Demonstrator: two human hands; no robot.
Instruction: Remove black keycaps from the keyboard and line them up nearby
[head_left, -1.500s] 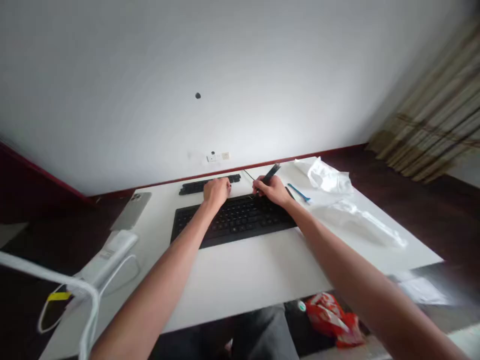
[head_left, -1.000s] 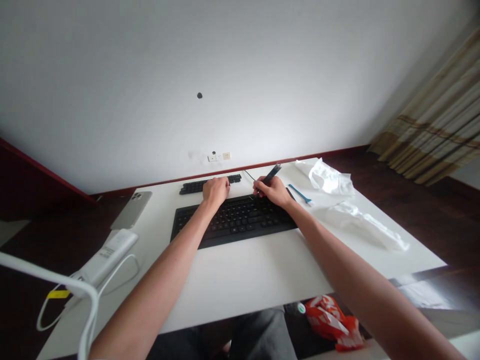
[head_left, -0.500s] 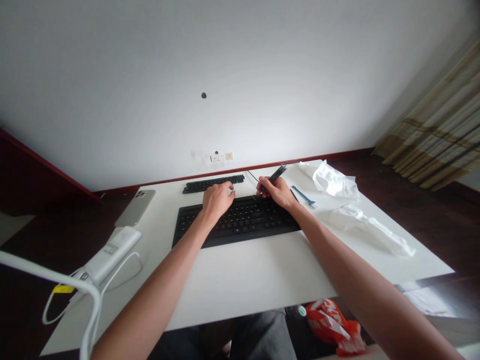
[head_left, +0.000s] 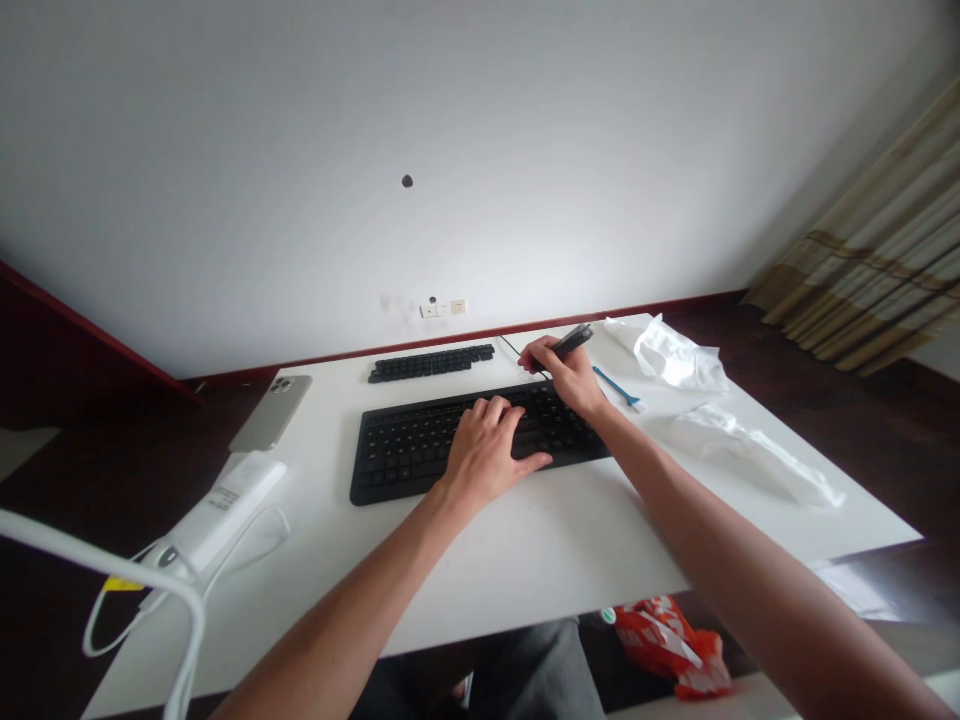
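Observation:
A black keyboard (head_left: 405,445) lies on the white table. My left hand (head_left: 487,440) rests on its middle with the fingers and thumb spread, holding nothing. Above the keyboard's back right part, my right hand (head_left: 566,375) is closed around a thick black pen-like tool (head_left: 574,340), tilted with its far end up and right. I cannot make out its exact kind, and the fingers hide its lower part. Behind the keyboard, loose black keycaps (head_left: 431,364) appear laid out in rows. A slim blue brush-like tool (head_left: 616,386) lies right of my right hand.
At the left are a grey phone (head_left: 270,412) and a white power strip (head_left: 217,510) with a white cable (head_left: 112,550). Crumpled white plastic wrappers (head_left: 679,360) lie at the right. A red-orange bag (head_left: 671,645) sits below the table's front edge (head_left: 540,622).
My left hand has moved right and nearer, from the keyboard's back edge onto its middle keys. My right hand has shifted slightly right with the black tool.

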